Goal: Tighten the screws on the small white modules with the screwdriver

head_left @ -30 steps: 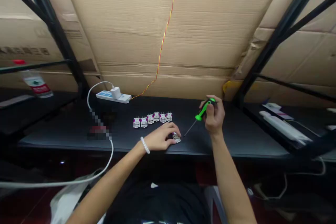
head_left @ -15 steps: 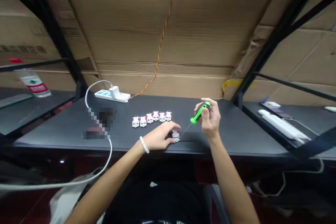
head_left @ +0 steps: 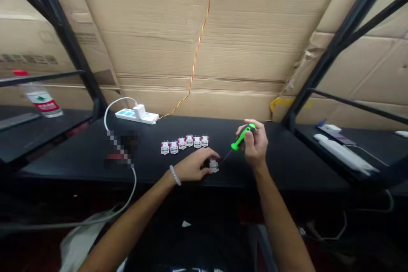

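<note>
Green-handled screwdriver [head_left: 242, 137] sits in the right hand [head_left: 255, 146]: fingers and thumb wrapped fully round the handle, a firm closed grip, with the thin steel shaft [head_left: 227, 156] angled down toward the left hand. Shaft tip ends just beside a small white-and-magenta component [head_left: 213, 165], which lies on the black table top [head_left: 280, 165] directly under the left hand's reach. Tip-to-component contact: cannot tell at this resolution

Left hand [head_left: 193, 168]: palm down, fingers [head_left: 207, 155] loosely curved, not closed to a fist, their ends at the component's near side. Pinching or merely steadying it: cannot tell. White beaded bracelet [head_left: 174, 175] on the left wrist

Beyond the left fingers, toward the far table edge: row of six similar components [head_left: 189, 141], side by side in a shallow arc, close together, fine detail too small to read. Left of the left hand: pixelated patch [head_left: 119, 151] hides whatever lies there; white cable [head_left: 134, 178] curves past it up to a white charger [head_left: 139, 111] plugged into a blue-and-white power strip [head_left: 136, 115] at the far edge

From the strip, a red-and-yellow twisted wire [head_left: 199, 46] climbs the corrugated cardboard sheet [head_left: 159, 29] behind the table. Right of the right hand, on a separate black surface [head_left: 306, 153]: long white power strip [head_left: 344, 155]. Far left: clear plastic bottle [head_left: 40, 100] with a red cap
</note>
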Demonstrator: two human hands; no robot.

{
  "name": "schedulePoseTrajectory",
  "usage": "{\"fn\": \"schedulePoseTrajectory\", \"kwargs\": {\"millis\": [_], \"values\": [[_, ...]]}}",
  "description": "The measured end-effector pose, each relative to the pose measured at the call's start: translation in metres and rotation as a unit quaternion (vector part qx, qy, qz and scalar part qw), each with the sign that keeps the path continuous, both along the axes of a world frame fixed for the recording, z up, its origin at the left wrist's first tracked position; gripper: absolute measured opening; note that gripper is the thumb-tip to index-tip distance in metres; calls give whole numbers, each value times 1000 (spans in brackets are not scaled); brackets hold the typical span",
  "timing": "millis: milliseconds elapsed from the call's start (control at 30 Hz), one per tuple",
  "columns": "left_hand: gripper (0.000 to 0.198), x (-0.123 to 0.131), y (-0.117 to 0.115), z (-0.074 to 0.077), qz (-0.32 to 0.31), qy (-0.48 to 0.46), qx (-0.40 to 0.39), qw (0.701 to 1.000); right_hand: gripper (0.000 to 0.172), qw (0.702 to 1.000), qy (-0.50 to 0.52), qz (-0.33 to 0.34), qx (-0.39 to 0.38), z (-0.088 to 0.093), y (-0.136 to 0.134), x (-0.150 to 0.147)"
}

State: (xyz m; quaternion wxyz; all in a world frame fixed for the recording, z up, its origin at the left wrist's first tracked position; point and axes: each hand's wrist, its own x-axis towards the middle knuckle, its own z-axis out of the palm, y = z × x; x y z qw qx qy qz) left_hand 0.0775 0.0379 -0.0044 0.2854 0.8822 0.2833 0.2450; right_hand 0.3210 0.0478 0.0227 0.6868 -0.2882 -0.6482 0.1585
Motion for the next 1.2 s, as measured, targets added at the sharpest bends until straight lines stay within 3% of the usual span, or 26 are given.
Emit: {"fn": "schedulePoseTrajectory", "kwargs": {"millis": [167,367,567,733,833,933,1067,1200], "values": [[41,0,0,0,1,1,4,1000,32,1000,-24,3,5,6,-9,-3],[35,0,1,0,-4,-7,7,1000,42,998,-69,0,-5,13,-24,-20],[27,0,1,2,-10,-8,-4,1000,30,992,-40,84,80,11,-14,-41],[23,1,0,4,-8,-5,-4,1000,33,987,6,46,154,12,-7,-44],[25,2,0,3,-8,-11,0,1000,41,994,1,45,101,15,-11,-40],[24,2,0,2,-13,-18,3,1000,41,994,-13,98,44,18,-16,-38],[24,2,2,1,-19,-16,4,1000,22,991,-5,121,57,19,-17,-34],[20,1,3,-2,-22,-24,6,999,26,995,10,82,59,17,-10,-28]]}}
